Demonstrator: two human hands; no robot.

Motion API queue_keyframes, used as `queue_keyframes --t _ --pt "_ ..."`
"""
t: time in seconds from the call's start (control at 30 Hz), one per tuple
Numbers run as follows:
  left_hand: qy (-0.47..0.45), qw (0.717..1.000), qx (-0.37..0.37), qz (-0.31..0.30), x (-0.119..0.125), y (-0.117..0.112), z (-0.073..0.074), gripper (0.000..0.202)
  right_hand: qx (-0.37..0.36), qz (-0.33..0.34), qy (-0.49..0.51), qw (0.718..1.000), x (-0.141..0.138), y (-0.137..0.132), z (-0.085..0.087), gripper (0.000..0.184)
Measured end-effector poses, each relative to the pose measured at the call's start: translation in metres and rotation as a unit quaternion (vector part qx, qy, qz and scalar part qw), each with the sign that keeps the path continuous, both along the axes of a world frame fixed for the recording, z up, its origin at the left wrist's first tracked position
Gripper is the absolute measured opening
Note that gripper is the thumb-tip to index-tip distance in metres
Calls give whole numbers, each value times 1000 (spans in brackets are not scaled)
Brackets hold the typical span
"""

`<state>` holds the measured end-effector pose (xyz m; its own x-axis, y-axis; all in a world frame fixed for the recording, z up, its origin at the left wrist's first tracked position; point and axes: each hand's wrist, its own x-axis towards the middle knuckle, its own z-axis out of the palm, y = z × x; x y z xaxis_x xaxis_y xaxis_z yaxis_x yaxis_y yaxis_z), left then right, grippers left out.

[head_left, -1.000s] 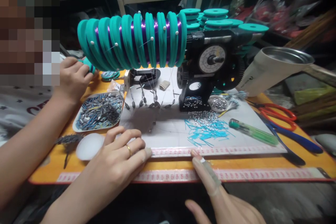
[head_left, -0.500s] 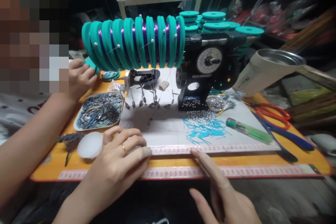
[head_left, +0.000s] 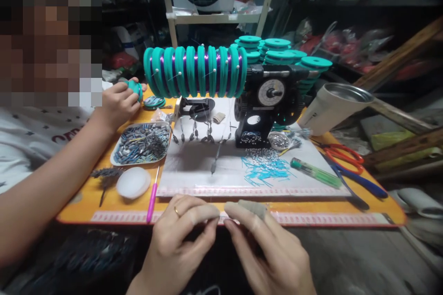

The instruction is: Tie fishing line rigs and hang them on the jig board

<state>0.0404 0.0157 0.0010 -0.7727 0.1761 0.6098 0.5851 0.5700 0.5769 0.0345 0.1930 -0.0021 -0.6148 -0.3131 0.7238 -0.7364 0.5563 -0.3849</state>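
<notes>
Left hand (head_left: pixel 180 239) and right hand (head_left: pixel 268 251) are down at the near edge of the surface (head_left: pixel 86 193). Forefingers and thumbs are pinched toward each other, so the wrapped fingertips (head_left: pixel 207 212) nearly meet. Can't tell if a fine line is caught between them, nothing shows in the gap.

The tape strip (head_left: pixel 311 218) runs along the edge just past the fingertips. The hook (head_left: pixel 152 196) lies just left of the left hand, handle end over that strip. So first risk imo: a nudge from the left wrist knocks it off the edge.

Further in, on the white board (head_left: pixel 194 175), a small sinker (head_left: pixel 216 156) lies below the rigs hanging from the spools (head_left: pixel 195 71). If a line does run from it to the hands, a hard tug could drag it into the blue slivers (head_left: pixel 263 168) or tangle the hanging ones.

Another person's hand (head_left: pixel 117 103) grips a teal reel (head_left: pixel 134 88) beside the tray (head_left: pixel 141 143), near those lines, so a snag there is possible too.
</notes>
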Motion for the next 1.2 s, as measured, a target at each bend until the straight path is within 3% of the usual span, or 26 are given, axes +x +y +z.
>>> queue_keyframes --t 0.13,0.23,0.3,0.37,0.47,0.6,0.73,0.8,0.9,1.0,1.07,1.2 --pt "-25 999 42 9 8 2 -4 21 -13 11 -7 1000 4 -5 -1 15" --pt "-110 984 133 34 13 6 -7 16 -12 13 -32 999 6 -8 -3 11" --pt "-202 948 243 34 15 10 -10 8 -4 12 -35 999 8 -9 -5 11" --pt "-282 894 348 12 16 13 -12 3 7 12 -26 1000 9 -11 -7 11" --pt "-331 838 432 -24 16 13 -16 9 -8 8 -13 1000 10 -15 -11 10" --pt "-349 811 468 -36 18 12 -19 15 -36 6 -22 999 11 -19 -17 13" --pt "-355 793 494 21 18 17 -15 29 -25 18 -36 999 11 -15 -14 10" --pt "-332 800 498 44 18 20 -13 32 2 30 -55 998 11 -11 -10 10" --pt "-274 843 461 49 19 21 -15 24 29 36 -61 997 12 -7 -7 13" --pt "-190 910 363 60 22 19 -23 15 38 32 -58 997 10 -6 -6 12" --pt "-118 947 292 69 24 17 -28 19 42 25 -58 997 9 -7 -6 11" --pt "-43 975 208 68 24 15 -28 28 47 15 -45 998 5 -9 -5 8"
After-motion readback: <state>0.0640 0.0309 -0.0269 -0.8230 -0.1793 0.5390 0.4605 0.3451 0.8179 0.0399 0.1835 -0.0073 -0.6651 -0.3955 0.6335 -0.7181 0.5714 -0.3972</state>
